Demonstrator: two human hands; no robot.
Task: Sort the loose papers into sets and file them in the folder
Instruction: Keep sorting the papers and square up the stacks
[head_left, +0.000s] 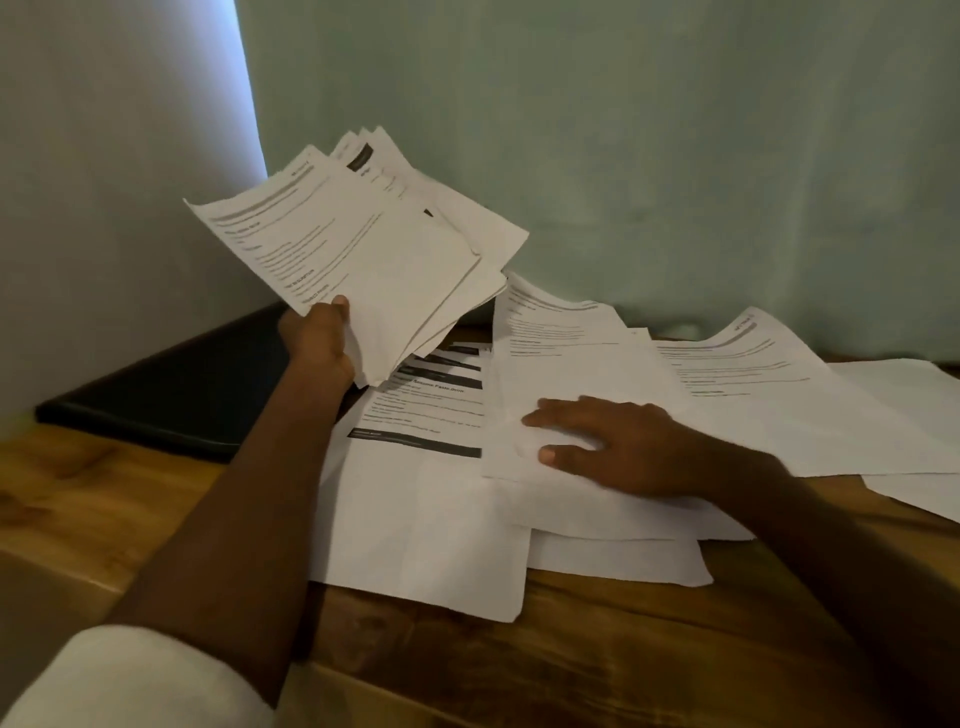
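The left hand (319, 338) holds a fanned stack of sheets (358, 249) raised above the wooden table (597, 649), thumb on the front face and fingers curled behind the lower corner. The right hand (613, 441) lies flat with straight fingers on the top sheet (576, 358) of the loose papers (431, 525) spread across the table. The dark folder (166, 400) lies closed at the left, against the wall, just beside the spread and partly under the raised stack.

Assessment: sorting is in hand; filing has not begun. Most sheets remain overlapped and unsorted (print too blurred to read, though two layouts are distinguishable, one with heavy black bars). The next move appears to call for sliding the pressed sheet free without dragging its neighbours, then matching it to the held set. The fanned stack risks slipping.
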